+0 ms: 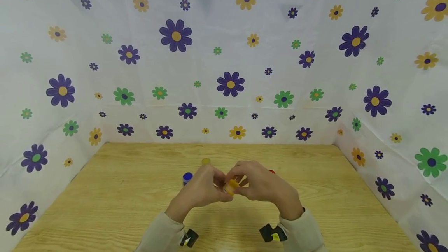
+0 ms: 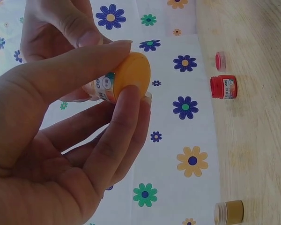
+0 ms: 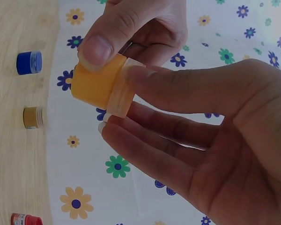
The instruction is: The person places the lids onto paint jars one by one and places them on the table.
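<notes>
The orange jar (image 3: 96, 86) is held above the table (image 1: 105, 205), midway between its left and right edges. The left hand (image 1: 201, 186) grips the jar body between thumb and fingers; the right hand (image 1: 260, 182) pinches the translucent cap (image 3: 122, 96), which is seated on the jar. The right wrist view shows the cap clearly; the left wrist view shows the printed label (image 2: 103, 87). The mustard jar (image 1: 205, 161) stands toward the table's far edge, the blue jar (image 1: 187, 177) nearer the left edge. The head view mostly hides the red jar (image 2: 229, 87); the left wrist view shows it uncapped, its red lid (image 2: 219, 61) just beside it.
</notes>
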`<state>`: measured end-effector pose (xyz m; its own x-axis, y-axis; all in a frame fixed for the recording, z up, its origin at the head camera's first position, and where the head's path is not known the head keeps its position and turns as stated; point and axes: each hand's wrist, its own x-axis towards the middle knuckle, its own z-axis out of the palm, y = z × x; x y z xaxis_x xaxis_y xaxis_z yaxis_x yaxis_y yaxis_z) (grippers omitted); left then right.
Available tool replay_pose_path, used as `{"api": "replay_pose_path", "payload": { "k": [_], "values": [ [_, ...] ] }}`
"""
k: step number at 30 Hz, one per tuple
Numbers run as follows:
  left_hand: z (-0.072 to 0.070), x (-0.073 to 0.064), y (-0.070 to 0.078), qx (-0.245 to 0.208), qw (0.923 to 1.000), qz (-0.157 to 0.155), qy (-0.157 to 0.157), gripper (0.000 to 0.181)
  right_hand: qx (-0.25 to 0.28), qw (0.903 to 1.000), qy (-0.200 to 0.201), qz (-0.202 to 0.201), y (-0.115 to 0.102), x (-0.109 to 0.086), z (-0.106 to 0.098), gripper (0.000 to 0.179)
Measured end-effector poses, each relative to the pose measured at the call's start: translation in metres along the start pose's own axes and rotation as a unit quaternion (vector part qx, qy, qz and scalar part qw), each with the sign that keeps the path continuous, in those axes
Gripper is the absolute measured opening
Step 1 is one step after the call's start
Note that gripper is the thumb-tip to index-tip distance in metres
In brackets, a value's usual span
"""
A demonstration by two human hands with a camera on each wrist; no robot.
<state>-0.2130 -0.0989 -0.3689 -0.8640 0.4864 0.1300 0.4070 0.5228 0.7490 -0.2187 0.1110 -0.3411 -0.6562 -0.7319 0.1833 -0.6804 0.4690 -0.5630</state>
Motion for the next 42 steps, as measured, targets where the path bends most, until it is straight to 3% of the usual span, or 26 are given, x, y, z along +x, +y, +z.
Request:
{"api": "replay_pose_path", "payload": {
  "k": [6, 18, 31, 37, 42],
  "values": [
    [0.001, 0.0, -0.001, 0.001, 1.0, 0.001, -0.001, 0.021, -0.029, 0.9994, 0.013, 0.012, 0.0, 0.002, 0.001, 0.016],
    [0.0, 0.0, -0.003, -0.003, 1.0, -0.004, 0.004, 0.021, -0.005, 0.9999, 0.008, -0.009, 0.002, 0.002, 0.002, 0.024],
    [0.001, -0.001, 0.0, -0.026, 0.9993, -0.008, 0.024, 0.02, -0.067, 0.9966, 0.043, -0.024, -0.004, 0.004, 0.007, 0.024],
    [0.002, 0.002, -0.011, -0.008, 0.9991, 0.0, 0.042, 0.023, -0.07, 0.996, 0.055, -0.014, 0.002, 0.003, 0.005, 0.023],
    [0.003, 0.004, -0.028, 0.016, 0.9973, -0.038, 0.06, 0.027, -0.087, 0.9917, 0.093, 0.018, 0.01, -0.003, -0.005, 0.026]
  ]
}}
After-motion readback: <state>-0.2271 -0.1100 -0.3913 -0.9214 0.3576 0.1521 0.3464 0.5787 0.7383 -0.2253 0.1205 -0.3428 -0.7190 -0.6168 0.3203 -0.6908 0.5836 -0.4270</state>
